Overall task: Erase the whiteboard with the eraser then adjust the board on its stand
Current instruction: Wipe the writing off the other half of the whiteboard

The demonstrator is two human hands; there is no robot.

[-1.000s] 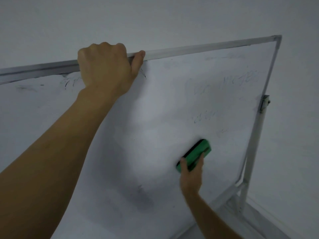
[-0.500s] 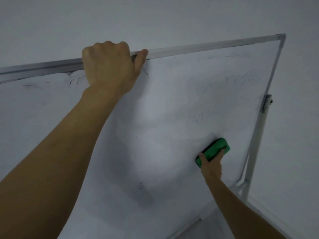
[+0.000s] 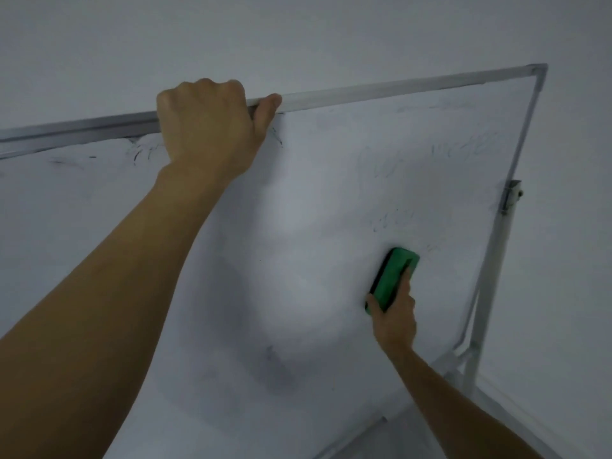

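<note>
Both hands are closed. The left hand clamps the top frame of the whiteboard; the right hand pinches the green eraser, pressed flat against the board's lower right.

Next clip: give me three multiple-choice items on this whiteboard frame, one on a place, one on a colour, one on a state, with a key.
1. Where does the left hand grip the white metal-framed whiteboard?
A. top edge
B. bottom edge
C. stand post

2. What colour is the block eraser?
A. red
B. green
C. yellow

3. The eraser in the right hand is:
A. lifted clear of the board
B. lying on the floor
C. pressed to the board

Key: 1 A, fingers curl over the top frame; 2 B, its body is green; 3 C, its dark pad meets the surface.
</note>
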